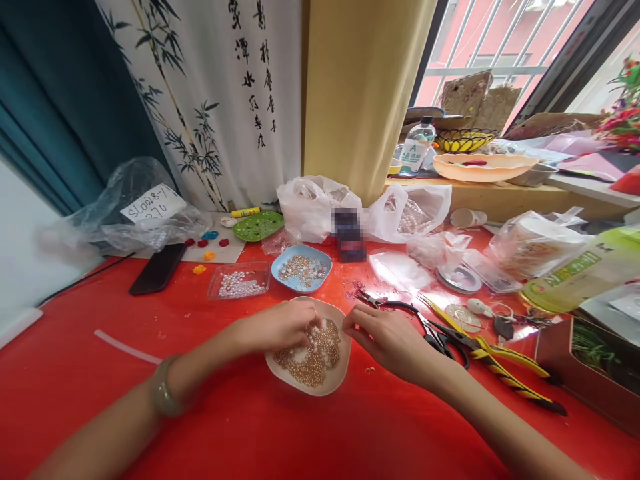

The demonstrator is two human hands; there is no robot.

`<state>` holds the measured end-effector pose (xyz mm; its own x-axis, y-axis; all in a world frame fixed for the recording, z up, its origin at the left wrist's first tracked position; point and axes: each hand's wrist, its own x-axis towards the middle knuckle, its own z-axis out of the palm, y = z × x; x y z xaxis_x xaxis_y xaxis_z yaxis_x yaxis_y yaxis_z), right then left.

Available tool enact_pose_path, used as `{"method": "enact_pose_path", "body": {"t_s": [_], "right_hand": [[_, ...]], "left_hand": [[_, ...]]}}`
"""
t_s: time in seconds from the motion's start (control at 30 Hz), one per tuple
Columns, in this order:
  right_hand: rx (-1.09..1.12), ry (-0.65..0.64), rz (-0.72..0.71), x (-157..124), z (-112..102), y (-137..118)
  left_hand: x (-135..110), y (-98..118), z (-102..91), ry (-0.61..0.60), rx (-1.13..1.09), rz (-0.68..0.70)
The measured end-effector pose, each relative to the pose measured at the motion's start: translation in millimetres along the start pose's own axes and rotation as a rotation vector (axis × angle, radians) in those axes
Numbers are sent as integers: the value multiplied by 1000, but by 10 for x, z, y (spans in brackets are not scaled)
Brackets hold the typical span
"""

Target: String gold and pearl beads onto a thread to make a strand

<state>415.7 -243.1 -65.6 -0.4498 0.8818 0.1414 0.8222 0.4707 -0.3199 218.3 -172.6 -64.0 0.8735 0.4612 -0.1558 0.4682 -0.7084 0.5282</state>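
Observation:
A pale dish [343, 373] full of small gold beads [313, 363] stands in front of me on the red table. My left hand [287, 325] reaches over its left side, fingers bent down among the beads, with pale beads near the fingertips. It looks closed, but what it pinches is too small to name. At the dish's right rim my right hand [377, 333] is bent at the wrist, thumb and fingertips pressed together. Anything between those fingertips is too fine to make out. A bracelet [167, 390] circles the left wrist.
Behind the dish are a blue plate [327, 270] of mixed beads and a clear box [213, 288] of pearls. Pliers with yellow handles [500, 367] and black pliers [430, 327] lie right. A phone [157, 270] lies left. Plastic bags [320, 207] line the back.

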Motion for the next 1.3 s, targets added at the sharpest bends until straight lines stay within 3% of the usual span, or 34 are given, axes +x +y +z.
{"method": "enact_pose_path", "body": {"t_s": [0.07,0.13,0.27,0.33,0.53,0.67,0.83,0.93,1.13,1.3], "right_hand": [[99,-57,21,-14,-24,-7],[233,-159,21,-30,-48,-7],[448,-310,-57,-49,-43,4],[490,-316,-59,-41,-7,19],[481,-160,71,19,91,98],[472,-149,113,37,98,110],[429,-147,111,49,127,116],[368,-107,119,61,169,136],[112,78,23,54,224,196],[-102,284,-7,40,181,198]], "left_hand": [[-57,-38,-96,54,-29,18],[-150,-65,-205,21,-4,-24],[-288,-81,-304,-277,64,-106],[-292,-98,-280,-318,61,-109],[-256,-174,-258,-234,82,-106],[-247,-125,-272,-179,74,-59],[-51,35,-14,-46,126,104],[68,30,149,15,141,101],[119,-143,175,214,-86,71],[140,-170,157,347,-475,-106]]}}
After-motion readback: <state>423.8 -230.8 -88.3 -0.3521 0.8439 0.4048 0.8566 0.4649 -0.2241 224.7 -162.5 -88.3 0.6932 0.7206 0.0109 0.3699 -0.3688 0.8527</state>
